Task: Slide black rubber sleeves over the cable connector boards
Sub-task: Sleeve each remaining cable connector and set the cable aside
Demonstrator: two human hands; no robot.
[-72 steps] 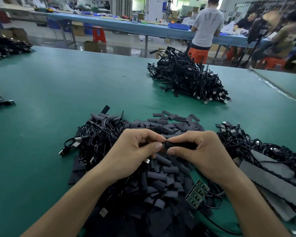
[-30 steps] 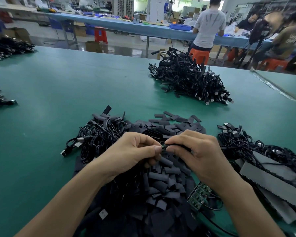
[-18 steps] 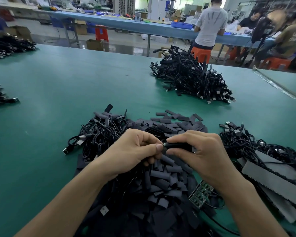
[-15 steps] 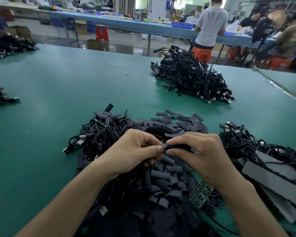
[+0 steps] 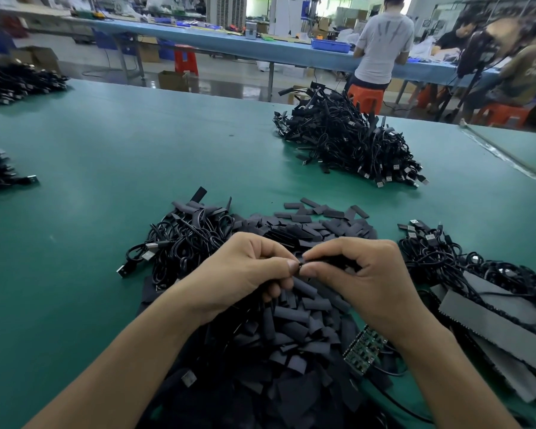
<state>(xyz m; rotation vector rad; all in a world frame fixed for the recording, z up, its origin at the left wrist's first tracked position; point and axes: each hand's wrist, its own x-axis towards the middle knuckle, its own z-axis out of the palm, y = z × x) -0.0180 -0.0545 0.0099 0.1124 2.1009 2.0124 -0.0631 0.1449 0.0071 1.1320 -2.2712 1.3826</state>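
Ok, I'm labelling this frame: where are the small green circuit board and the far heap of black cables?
Small green circuit board (image 5: 364, 350): head view, middle of its component face.
Far heap of black cables (image 5: 344, 144): head view, centre of the pile.

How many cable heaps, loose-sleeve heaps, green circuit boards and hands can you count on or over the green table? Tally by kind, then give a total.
Cable heaps: 5
Loose-sleeve heap: 1
Green circuit board: 1
Hands: 2 (left hand, right hand, both pinching one sleeve)
Total: 9
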